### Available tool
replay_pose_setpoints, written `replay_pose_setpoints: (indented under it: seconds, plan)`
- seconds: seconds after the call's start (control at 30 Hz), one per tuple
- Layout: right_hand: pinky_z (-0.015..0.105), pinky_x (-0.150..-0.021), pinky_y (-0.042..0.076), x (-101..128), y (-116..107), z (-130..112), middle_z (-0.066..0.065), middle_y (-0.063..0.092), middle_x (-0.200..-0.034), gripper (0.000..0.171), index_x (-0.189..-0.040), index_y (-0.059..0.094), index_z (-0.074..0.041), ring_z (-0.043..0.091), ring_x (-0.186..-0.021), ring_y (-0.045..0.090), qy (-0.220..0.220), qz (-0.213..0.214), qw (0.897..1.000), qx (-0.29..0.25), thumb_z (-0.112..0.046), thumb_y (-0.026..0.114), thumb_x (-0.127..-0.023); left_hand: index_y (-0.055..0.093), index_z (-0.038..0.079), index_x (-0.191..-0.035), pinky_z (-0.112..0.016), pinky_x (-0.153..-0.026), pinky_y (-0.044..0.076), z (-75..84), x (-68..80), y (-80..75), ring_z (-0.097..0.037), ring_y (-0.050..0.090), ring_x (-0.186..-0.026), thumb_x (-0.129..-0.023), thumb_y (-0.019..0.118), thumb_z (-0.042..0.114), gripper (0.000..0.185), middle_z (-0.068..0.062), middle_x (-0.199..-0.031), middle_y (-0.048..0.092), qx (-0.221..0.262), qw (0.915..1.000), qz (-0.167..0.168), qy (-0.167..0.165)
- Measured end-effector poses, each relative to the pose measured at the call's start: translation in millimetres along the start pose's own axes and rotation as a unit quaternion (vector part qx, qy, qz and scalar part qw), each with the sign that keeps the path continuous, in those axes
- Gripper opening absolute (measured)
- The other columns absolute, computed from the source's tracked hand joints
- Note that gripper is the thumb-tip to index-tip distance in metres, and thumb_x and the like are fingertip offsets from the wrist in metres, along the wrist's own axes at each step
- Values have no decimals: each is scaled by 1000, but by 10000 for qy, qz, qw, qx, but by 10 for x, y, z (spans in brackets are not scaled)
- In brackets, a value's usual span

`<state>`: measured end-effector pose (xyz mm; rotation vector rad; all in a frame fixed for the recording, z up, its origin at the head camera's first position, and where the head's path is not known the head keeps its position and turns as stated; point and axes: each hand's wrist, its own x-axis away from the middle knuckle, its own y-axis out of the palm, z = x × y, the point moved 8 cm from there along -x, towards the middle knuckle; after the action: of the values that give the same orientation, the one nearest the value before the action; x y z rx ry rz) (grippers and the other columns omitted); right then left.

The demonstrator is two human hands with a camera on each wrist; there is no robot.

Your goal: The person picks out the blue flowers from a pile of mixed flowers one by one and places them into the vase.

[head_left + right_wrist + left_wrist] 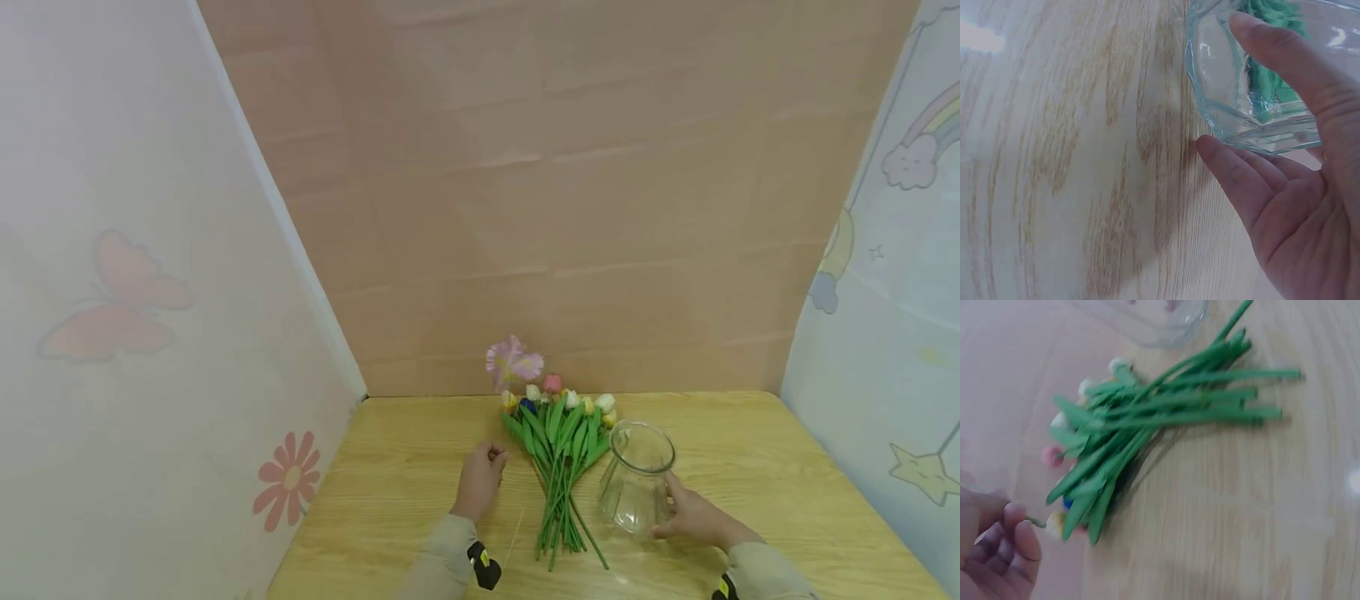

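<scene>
Fingers of the left hand [480,477] pinch one thin green stem [1035,521] at the edge of the flower bunch [561,467]. The right hand [693,517] grips the clear glass vase [636,487] from its right side. Vase and bunch sit side by side on the wooden surface [405,483], near the back wall.

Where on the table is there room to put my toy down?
Bare wood lies left of the left hand, out to the butterfly wall, and right of the right hand, toward the rainbow wall. The middle is crowded: the flower bunch lies close beside the glass vase.
</scene>
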<state>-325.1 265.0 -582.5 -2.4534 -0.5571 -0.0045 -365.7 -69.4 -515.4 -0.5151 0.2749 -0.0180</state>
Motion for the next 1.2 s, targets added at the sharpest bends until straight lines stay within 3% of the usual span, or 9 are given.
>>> replay_pose_setpoints:
  seconds: [0.1,0.23,0.4,0.6,0.77,1.0,1.2]
  plan:
    - [61,-90,46,-2,0,17,54,25,-133,115,-147,-2,10,63,-111,49,14,-4,10000,7,-21,83,-76,61,2,-96,-20,-50,43,-70,-27,-255,-5,51,-60,-96,59,10,9,-2,-77,60,-520,9976,443,-107]
    - [62,-89,46,-1,-7,19,54,25,-134,115,-146,-2,10,63,-111,48,-19,-19,10000,-26,-21,83,-76,61,3,-93,-21,-52,42,-217,-33,-547,-8,51,-62,-94,61,7,4,-3,-79,61,-1353,9866,841,-342]
    - [63,-88,46,-5,-15,0,53,24,-134,114,-146,-2,9,64,-110,48,-103,-45,9999,-50,-22,82,-76,59,1,-87,-27,-51,45,-433,-14,-722,-13,55,-60,-90,64,1,6,-8,-76,63,-2078,9739,758,-515]
    - [62,-87,47,4,1,2,54,22,-135,116,-147,-7,8,65,-111,47,-94,-117,9997,-195,-20,82,-77,58,-2,-82,-31,-52,47,-769,45,-684,-16,55,-60,-91,57,-2,9,-9,-72,59,-2391,9657,346,-949]
    - [62,-89,46,13,10,6,54,23,-135,116,-147,-7,8,64,-112,47,-97,-121,9996,-228,-20,82,-77,60,-3,-80,-37,-54,51,-990,85,-607,-24,63,-61,-86,64,-1,8,-12,-69,63,-2793,9534,368,-1082]
    - [62,-88,47,19,18,-26,55,21,-134,120,-148,-11,7,66,-110,46,-182,-50,9997,-170,-20,82,-77,62,-7,-84,-43,-62,55,-1084,109,-566,-33,69,-72,-85,62,-5,3,-20,-78,68,-2789,9488,255,-1458]
    - [61,-88,47,14,11,-37,56,23,-132,120,-148,-8,7,66,-108,48,-265,44,9996,-88,-19,83,-75,63,-7,-81,-41,-60,55,-1074,87,-530,-31,69,-71,-86,59,-6,7,-19,-75,68,-2886,9474,181,-1370]
